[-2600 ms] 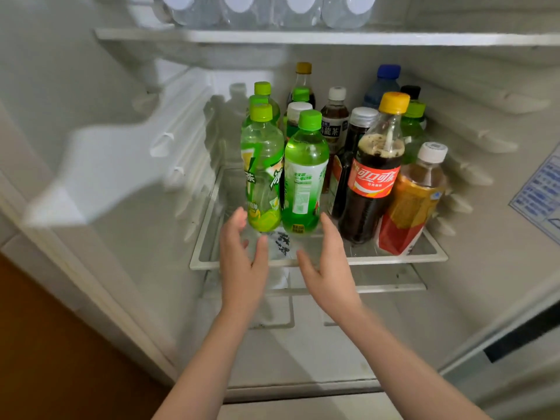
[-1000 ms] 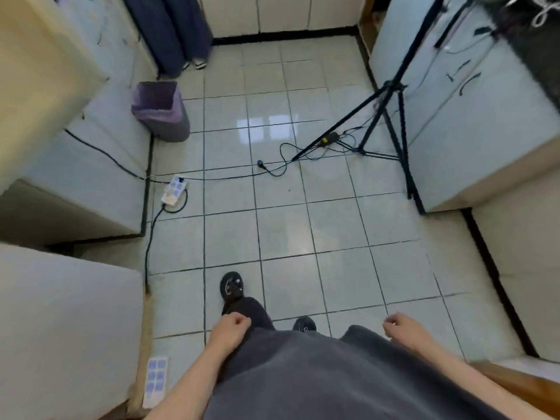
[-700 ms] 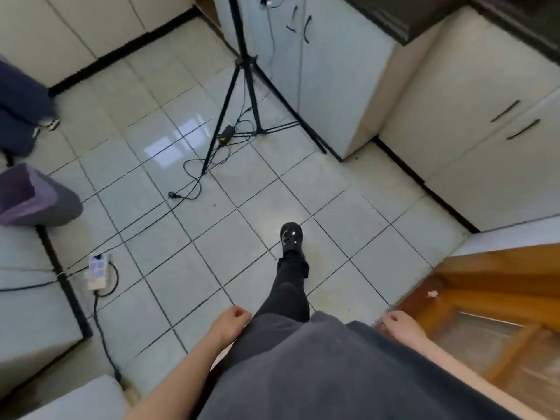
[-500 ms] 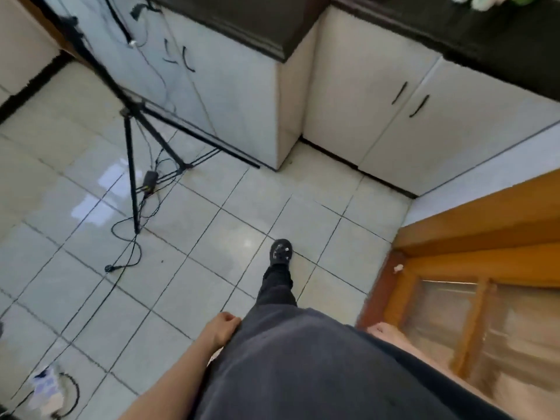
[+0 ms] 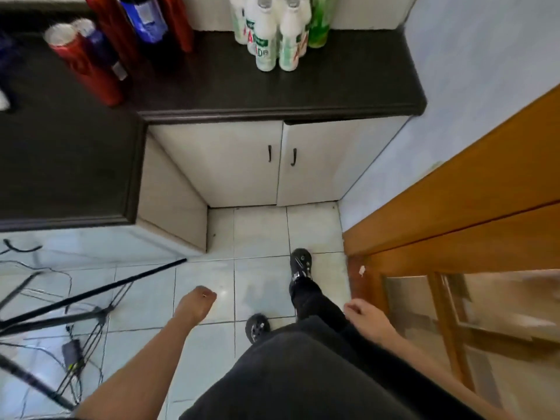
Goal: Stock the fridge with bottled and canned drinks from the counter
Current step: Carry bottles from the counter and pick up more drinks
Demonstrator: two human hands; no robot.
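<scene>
Drinks [image 5: 266, 40] on counter [image 5: 333, 83], well beyond hands [image 5: 195, 307] [image 5: 365, 321]

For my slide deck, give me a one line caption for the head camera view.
Left hand and right hand empty, facing the dark counter that bears white bottles and red cans.

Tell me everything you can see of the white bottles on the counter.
The white bottles stand upright in a tight cluster at the back of the dark counter, near the wall. They look plastic, with green and red labels and pale caps; blur hides the exact count. A green bottle stands close on their right. Nobody is touching them.
</scene>
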